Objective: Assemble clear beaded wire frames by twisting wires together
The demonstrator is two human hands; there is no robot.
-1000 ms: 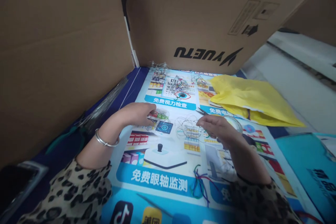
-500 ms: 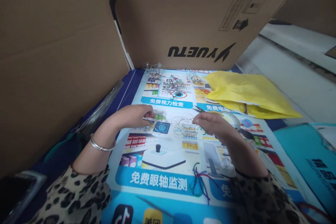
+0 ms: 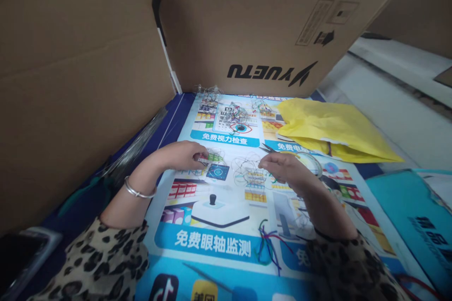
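My left hand (image 3: 187,156) is closed in a pinch above the printed sheet (image 3: 221,193); what its fingertips hold is too fine to make out. A loose tangle of thin wire (image 3: 249,171) lies between my hands. My right hand (image 3: 282,167) is closed too, fingertips pressed together at the right edge of that tangle, with anything between them too small to tell. Pliers or scissors with dark pointed tips (image 3: 267,148) lie just behind my right hand, partly hidden by it. Coloured threads (image 3: 268,247) rest nearer to me on the sheet.
Cardboard panels (image 3: 240,23) stand at the back and left. A yellow bag (image 3: 339,127) lies at the right, a teal packet (image 3: 406,211) nearer. More tangled wire (image 3: 236,113) is at the back. A bundle of clear strands (image 3: 137,146) lies left, a phone-like object (image 3: 24,258) lower left.
Both hands keep nearly the same places and closed poses. The view has shifted slightly.
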